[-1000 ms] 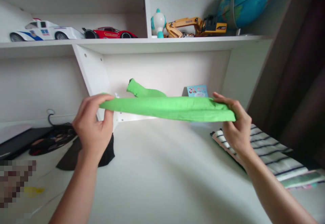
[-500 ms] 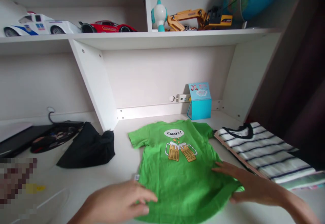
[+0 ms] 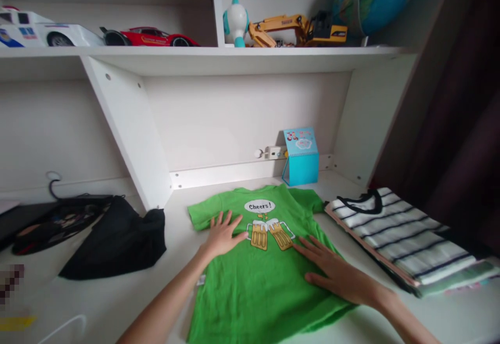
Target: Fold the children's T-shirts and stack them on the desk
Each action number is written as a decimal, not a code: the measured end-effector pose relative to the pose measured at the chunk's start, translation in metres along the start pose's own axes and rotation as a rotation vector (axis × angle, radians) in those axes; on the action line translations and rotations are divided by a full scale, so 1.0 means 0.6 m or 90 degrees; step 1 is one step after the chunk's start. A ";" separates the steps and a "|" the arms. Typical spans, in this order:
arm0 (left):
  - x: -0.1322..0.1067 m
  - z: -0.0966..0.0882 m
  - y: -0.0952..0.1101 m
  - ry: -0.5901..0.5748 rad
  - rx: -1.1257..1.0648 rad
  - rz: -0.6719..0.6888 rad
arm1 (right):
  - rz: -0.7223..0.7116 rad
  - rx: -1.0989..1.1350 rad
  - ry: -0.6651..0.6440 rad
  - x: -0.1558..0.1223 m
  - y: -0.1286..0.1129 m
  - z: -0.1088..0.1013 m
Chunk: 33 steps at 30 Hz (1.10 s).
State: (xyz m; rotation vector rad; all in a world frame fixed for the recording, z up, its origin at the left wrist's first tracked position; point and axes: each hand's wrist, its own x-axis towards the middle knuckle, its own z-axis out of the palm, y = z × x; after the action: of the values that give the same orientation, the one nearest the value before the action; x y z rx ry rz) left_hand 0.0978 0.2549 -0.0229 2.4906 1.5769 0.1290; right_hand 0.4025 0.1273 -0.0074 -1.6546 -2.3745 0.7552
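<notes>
A green T-shirt (image 3: pixel 250 292) lies spread front side up on the white desk, its collar toward the back. Its print shows two beer mugs under the word "Cheers!". My left hand (image 3: pixel 222 234) rests on the shirt near the sleeve on the left, fingers spread. Flat on the shirt's right half, just below the mugs, is my right hand (image 3: pixel 336 271), also with fingers stretched apart. Neither hand grips the cloth. The shirt's bottom edge runs out of view at the lower left.
Folded clothes, a striped shirt (image 3: pixel 406 234) on top, are stacked at the right. A black cloth (image 3: pixel 121 245) lies at the left. Behind stands a blue desk calendar (image 3: pixel 302 164). The shelf above holds a red toy car (image 3: pixel 156 37), a toy excavator (image 3: pixel 300 27) and a globe (image 3: pixel 383 0).
My left hand has moved up and forward onto the shirt's upper left. My right hand has shifted left, from the shirt's side edge onto its front. The view has turned slightly right.
</notes>
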 end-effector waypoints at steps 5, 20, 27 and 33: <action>0.032 -0.021 -0.086 0.021 -0.004 -0.128 | 0.003 -0.028 -0.011 0.032 0.005 0.000; 0.049 -0.012 -0.163 0.119 0.029 -0.156 | -0.022 -0.073 0.086 0.258 -0.049 -0.045; 0.047 -0.009 -0.164 0.131 0.053 -0.176 | 0.103 -0.133 0.137 0.342 -0.007 0.008; 0.049 -0.008 -0.161 0.122 0.054 -0.187 | 0.223 -0.167 0.190 0.338 0.090 -0.017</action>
State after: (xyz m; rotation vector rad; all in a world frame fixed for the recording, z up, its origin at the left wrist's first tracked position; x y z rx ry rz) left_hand 0.0240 0.3222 -0.0390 2.3321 2.0457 0.2697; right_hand 0.3743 0.3298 -0.0566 -2.1503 -2.0717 0.2162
